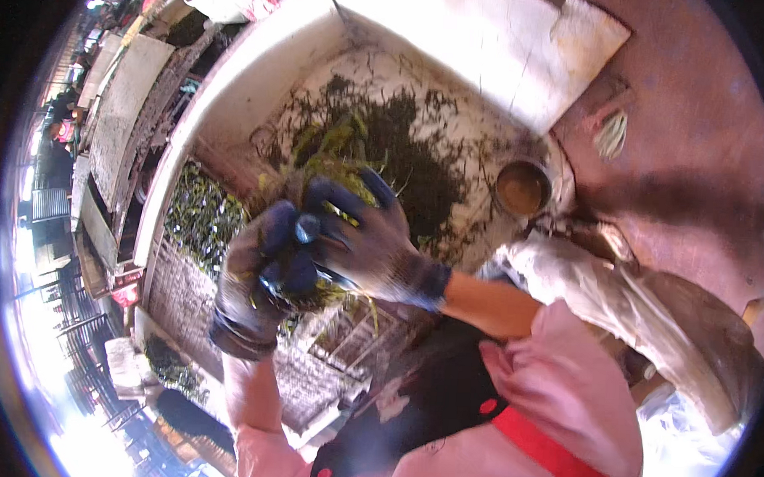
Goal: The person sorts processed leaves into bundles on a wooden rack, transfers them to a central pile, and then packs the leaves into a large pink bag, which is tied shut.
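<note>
My left hand (255, 265), in a grey knit glove with dark blue coated fingers, grips a clump of stringy green plant stems (341, 136). My right hand (369, 244) wears a matching glove and presses against the same clump from the other side, its fingers spread over it. Strands stick out above and below both hands. Under them, a heap of dark green plant pieces (416, 170) lies scattered over the pale floor of a walled bin (235, 101). My fingers hide the middle of the clump.
A round bowl (522, 188) sits at the bin's right side. Beyond the wall lies a white board (521, 48). Cloudy plastic sheeting (613, 309) bunches to my right. More green leafy material (203, 213) lies to the left. A distant person (64, 129) appears at far left.
</note>
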{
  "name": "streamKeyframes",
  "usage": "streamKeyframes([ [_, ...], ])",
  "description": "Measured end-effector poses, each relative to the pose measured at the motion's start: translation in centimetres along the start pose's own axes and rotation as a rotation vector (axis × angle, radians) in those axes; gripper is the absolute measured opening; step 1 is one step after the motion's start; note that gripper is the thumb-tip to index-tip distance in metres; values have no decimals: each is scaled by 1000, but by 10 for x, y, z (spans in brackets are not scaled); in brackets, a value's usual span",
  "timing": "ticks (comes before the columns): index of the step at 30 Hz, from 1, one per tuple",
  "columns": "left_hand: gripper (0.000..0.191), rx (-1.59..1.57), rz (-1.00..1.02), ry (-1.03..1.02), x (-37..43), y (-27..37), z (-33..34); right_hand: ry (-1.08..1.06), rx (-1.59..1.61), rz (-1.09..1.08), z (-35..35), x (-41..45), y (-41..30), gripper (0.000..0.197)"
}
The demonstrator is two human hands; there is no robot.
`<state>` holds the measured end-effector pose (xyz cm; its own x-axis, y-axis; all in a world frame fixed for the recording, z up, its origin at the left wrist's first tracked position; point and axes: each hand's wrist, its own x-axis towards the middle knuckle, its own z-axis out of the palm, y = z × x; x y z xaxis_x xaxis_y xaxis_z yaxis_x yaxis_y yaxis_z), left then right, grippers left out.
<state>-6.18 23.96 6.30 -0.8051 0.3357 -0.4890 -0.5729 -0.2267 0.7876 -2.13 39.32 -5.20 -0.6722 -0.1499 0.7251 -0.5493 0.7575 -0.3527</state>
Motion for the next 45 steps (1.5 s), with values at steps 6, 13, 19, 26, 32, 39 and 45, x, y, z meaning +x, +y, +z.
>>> streamKeyframes([
  [6, 52, -69, -157, -175, -6, 61, 15, -345, -27, 210, 91, -51, 44, 58],
  [13, 47, -14, -137, -193, -36, 50, -5, -1029, 759, 1037, 1, -140, 63, 61],
  [19, 68, 479, -138, -437, -110, -32, -67, -362, 1702, 893, 22, -104, -65, 73],
  [26, 50, 541, -89, -174, -134, -156, -198, -108, 1067, 400, 86, -157, -70, 80],
  [32, 38, 18, 16, 180, -87, -293, -263, -379, 1162, 1220, 141, -208, -26, 54],
  [39, 35, 190, -99, 268, -114, -300, -304, -663, 681, 1250, 95, -186, -26, 56],
  [45, 22, 473, -136, 361, -130, -296, -316, -788, 214, 772, 49, -151, -28, 50],
])
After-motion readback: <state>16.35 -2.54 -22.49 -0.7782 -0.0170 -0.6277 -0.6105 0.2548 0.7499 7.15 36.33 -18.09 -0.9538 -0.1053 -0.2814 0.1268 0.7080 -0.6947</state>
